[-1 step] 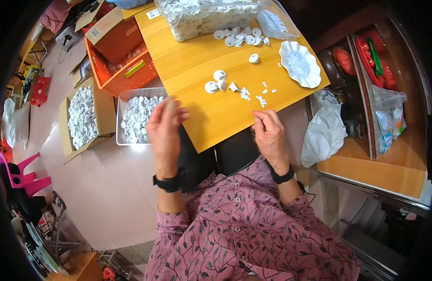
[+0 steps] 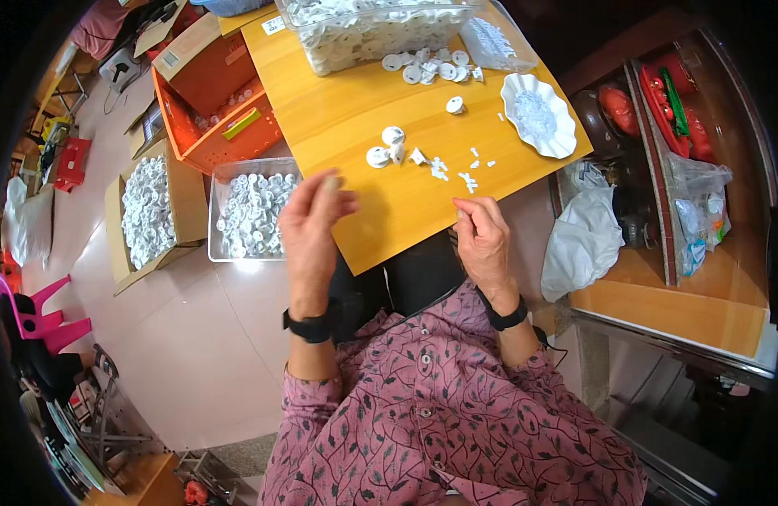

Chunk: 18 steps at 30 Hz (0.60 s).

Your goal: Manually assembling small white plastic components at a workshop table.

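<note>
My left hand (image 2: 311,232) hovers at the table's left edge beside a clear bin, its fingers loosely apart and nothing visible in them. My right hand (image 2: 483,236) is over the table's near edge, thumb and forefinger pinched together. Whatever sits in that pinch is too small to name. Ahead of the hands lie three round white plastic caps (image 2: 393,135) in a cluster and a white piece (image 2: 418,157) tipped on its side. Several tiny white pegs (image 2: 467,182) are scattered closer to my right hand. Another white cap (image 2: 455,105) lies apart, farther back.
A scalloped white dish (image 2: 560,139) of small clear parts stands on the right of the wooden table (image 2: 321,110). At the back, a large clear tub (image 2: 355,51) is full of white caps. Left are a clear bin (image 2: 212,228), a cardboard box (image 2: 115,228) and an orange crate (image 2: 229,152).
My left hand has moved right, from over the clear bin toward the table. The right hand keeps its pinch and has barely moved.
</note>
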Each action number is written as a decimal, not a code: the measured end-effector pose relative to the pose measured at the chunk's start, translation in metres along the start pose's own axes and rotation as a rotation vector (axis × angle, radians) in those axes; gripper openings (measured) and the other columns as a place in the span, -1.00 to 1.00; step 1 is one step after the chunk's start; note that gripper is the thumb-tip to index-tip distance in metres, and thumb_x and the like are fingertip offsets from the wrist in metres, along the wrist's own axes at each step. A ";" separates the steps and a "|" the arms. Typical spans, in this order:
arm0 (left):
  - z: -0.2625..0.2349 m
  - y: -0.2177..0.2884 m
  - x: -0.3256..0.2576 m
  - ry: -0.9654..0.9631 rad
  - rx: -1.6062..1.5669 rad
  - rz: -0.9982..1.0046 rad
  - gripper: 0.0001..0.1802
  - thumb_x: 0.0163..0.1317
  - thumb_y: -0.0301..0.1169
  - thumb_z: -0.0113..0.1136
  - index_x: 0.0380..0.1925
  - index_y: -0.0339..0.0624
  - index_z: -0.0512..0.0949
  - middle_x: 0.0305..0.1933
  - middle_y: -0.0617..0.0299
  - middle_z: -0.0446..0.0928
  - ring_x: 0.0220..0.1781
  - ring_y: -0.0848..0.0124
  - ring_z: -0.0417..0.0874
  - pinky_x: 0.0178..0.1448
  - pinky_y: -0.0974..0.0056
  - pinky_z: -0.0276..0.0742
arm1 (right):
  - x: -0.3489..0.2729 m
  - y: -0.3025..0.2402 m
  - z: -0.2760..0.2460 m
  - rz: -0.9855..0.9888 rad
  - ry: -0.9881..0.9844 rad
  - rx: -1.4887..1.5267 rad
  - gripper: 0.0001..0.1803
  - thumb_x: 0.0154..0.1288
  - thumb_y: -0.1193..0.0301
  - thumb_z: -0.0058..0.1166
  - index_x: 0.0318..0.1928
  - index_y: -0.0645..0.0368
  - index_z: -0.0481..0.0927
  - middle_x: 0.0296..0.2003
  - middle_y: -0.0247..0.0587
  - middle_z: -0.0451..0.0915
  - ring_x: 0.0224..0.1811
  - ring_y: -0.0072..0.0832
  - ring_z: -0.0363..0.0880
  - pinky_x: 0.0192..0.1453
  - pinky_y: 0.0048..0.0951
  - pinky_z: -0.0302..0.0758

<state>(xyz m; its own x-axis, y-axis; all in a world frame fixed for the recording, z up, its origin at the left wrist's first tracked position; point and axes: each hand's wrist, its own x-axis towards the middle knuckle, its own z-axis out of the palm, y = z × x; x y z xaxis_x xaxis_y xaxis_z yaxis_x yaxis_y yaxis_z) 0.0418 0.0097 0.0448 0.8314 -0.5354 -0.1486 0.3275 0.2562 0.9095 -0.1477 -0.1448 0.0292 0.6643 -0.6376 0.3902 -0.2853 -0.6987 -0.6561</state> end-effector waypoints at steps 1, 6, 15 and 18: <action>0.015 -0.003 0.000 -0.075 0.133 -0.004 -0.74 0.40 -0.40 0.20 -0.03 -0.37 0.60 -0.12 0.12 0.64 -0.22 0.39 0.70 -0.10 0.32 0.67 | 0.001 0.003 0.001 -0.099 0.036 -0.100 -0.82 0.29 0.69 0.07 -0.11 0.32 0.59 -0.21 -0.01 0.53 -0.24 -0.13 0.64 -0.18 -0.26 0.60; 0.060 -0.020 0.010 -0.161 0.745 0.359 -0.76 0.33 -0.50 0.24 -0.04 -0.35 0.62 -0.13 0.11 0.64 -0.31 0.43 0.65 -0.17 0.35 0.61 | 0.001 0.011 -0.005 -0.053 0.079 -0.164 -0.81 0.27 0.70 0.05 -0.12 0.33 0.58 -0.20 0.00 0.51 -0.17 -0.04 0.60 -0.13 -0.22 0.59; 0.075 -0.055 0.032 -0.239 0.927 0.715 -0.72 0.19 -0.56 0.27 -0.07 -0.25 0.65 -0.02 0.03 0.60 -0.23 0.16 0.68 -0.13 0.23 0.61 | 0.003 0.023 -0.010 -0.107 0.030 -0.398 -0.70 0.18 0.65 0.09 -0.05 0.28 0.64 -0.17 -0.08 0.50 -0.13 -0.14 0.56 0.00 -0.17 0.49; 0.077 -0.056 0.029 -0.280 0.948 0.658 -0.74 0.16 -0.58 0.28 -0.12 -0.26 0.65 -0.07 0.02 0.60 -0.21 0.08 0.67 -0.13 0.18 0.60 | 0.002 0.026 -0.011 -0.122 0.015 -0.383 -0.71 0.16 0.65 0.10 -0.08 0.28 0.65 -0.17 -0.11 0.51 -0.10 -0.17 0.55 0.02 -0.17 0.48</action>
<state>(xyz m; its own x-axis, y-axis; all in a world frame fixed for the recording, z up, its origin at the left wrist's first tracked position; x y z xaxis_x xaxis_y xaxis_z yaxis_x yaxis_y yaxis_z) 0.0131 -0.0822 0.0189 0.5501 -0.7112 0.4377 -0.6869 -0.0872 0.7215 -0.1612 -0.1679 0.0203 0.7001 -0.5448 0.4616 -0.4432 -0.8384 -0.3173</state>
